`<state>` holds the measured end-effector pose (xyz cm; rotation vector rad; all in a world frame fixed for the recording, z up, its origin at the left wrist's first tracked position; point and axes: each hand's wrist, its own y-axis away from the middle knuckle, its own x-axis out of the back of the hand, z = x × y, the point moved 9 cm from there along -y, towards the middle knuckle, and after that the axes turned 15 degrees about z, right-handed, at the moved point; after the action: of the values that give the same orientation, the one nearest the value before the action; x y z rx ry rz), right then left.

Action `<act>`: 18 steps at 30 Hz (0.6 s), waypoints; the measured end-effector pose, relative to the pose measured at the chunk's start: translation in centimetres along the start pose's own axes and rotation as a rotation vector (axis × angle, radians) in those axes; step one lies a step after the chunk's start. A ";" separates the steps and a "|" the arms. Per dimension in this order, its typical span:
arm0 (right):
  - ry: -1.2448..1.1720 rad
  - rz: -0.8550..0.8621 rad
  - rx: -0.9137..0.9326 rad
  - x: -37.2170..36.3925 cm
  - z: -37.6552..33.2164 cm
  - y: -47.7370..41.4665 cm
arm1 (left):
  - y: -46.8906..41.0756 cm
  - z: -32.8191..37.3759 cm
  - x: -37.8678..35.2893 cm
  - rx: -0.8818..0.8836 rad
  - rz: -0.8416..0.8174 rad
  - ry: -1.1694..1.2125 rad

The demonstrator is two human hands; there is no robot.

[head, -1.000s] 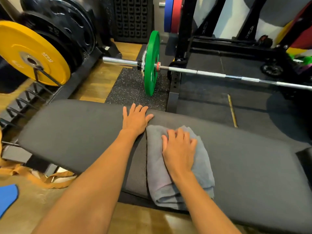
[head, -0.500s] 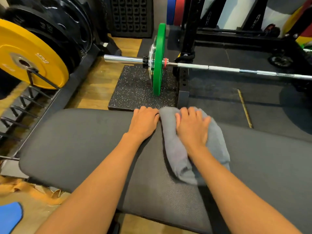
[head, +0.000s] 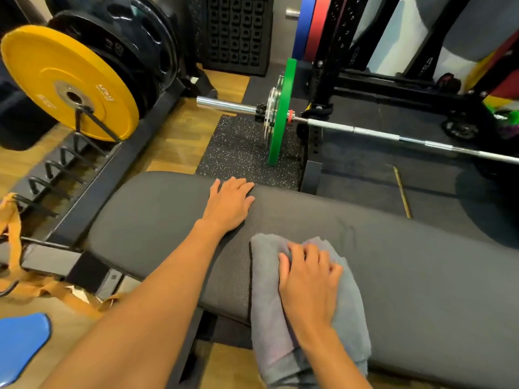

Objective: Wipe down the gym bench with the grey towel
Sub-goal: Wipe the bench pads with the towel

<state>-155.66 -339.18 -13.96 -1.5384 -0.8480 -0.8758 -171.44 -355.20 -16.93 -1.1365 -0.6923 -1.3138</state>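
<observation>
One towel (head: 348, 310), folded, hangs over the bench's (head: 435, 276) near edge; right hand (head: 309, 284) on it, fingers curled into the cloth. Left hand (head: 229, 204) flat on the far edge, fingers straight. Beyond: one green plate (head: 280, 113), one yellow plate (head: 70, 82).

A yellow plate (head: 70, 82) marked 15 sits upright in a black rack (head: 112, 175) on the left, with black plates (head: 134, 37) behind it. A barbell (head: 379, 133) carries a green plate (head: 280, 113), which stands on a speckled mat (head: 236, 153). A blue plate (head: 302, 26) and a red plate (head: 316, 26) show edge-on farther back, and a thin stick (head: 402, 192) lies on dark matting
</observation>
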 end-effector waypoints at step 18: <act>-0.045 0.045 0.002 -5.7 -3.9 -9.7 | -0.7 -1.3 1.0 0.014 0.006 0.253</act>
<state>-167.18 -342.17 -14.14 -1.5748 -0.8439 -0.8102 -172.21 -356.67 -16.35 -0.9392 -0.5103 -1.4157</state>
